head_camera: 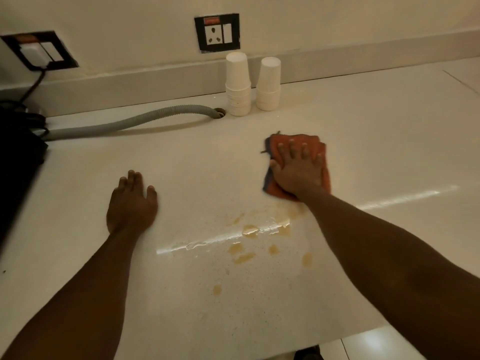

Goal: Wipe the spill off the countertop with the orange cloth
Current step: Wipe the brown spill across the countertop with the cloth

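Note:
A folded orange cloth (pixel 314 142) lies flat on the white countertop (pixel 376 141). My right hand (pixel 297 168) presses down on it, palm flat and fingers spread. The spill (pixel 249 229) is a scatter of tan puddles and drops on the counter, just in front of the cloth and between my two forearms. Smears reach up to the cloth's near edge. My left hand (pixel 132 203) rests flat on the counter to the left of the spill, holding nothing.
Two stacks of white paper cups (pixel 237 84) stand by the back wall. A grey ribbed hose (pixel 130 122) runs from a hole in the counter to a black appliance (pixel 18 141) at the left. Wall sockets sit above. The counter's front edge is at bottom right.

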{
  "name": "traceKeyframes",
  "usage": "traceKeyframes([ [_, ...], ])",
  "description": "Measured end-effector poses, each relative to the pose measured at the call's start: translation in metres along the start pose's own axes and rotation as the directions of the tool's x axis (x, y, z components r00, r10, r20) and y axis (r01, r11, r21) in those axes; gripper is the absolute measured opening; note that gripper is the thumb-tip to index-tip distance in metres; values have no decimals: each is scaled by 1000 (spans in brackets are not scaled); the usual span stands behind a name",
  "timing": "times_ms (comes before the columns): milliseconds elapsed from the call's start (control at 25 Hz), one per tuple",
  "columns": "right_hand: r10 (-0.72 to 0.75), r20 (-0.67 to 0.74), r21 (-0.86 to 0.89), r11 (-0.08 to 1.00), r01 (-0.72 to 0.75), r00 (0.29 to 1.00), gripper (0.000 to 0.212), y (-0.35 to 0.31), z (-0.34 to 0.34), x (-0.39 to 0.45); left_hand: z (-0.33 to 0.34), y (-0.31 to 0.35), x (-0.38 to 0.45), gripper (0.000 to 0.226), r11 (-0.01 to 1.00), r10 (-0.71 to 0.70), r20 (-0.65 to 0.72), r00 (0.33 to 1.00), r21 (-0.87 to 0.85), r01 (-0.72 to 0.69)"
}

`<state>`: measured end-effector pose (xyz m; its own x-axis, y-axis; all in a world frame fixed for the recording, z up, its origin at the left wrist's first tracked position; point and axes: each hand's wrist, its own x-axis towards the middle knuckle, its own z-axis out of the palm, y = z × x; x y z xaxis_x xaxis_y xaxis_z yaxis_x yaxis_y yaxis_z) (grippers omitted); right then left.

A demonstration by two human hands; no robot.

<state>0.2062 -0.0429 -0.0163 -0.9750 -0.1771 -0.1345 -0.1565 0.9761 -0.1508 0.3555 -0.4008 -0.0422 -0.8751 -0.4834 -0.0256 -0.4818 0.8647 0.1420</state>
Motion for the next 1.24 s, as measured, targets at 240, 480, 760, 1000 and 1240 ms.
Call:
traceKeyframes([
  [240, -434, 89, -63, 896, 440, 896, 69, -134, 35, -40, -5, 1, -2, 63, 1000, -1, -8, 1000, -8, 1],
  [480, -697, 137, -66, 703, 709, 704, 61, -130, 44, -72, -10, 1, -5, 60, 999, 5, 13, 1000, -49, -5],
  [760, -243, 48, -42, 969, 245, 969, 55, 54, 3, -24, -1, 16, -12, 66, 993, 76, 22, 997, -96, -74],
  [1000, -41, -4, -10, 999, 41, 999, 57, 175, -19, -20, -5, 25, -11, 71, 992, 106, 57, 993, -76, -101],
  [1240, 290, -74, 43, 957, -288, 954, 59, 249, -21, -69, 2, 23, -36, 66, 990, 102, 68, 992, -106, -95],
])
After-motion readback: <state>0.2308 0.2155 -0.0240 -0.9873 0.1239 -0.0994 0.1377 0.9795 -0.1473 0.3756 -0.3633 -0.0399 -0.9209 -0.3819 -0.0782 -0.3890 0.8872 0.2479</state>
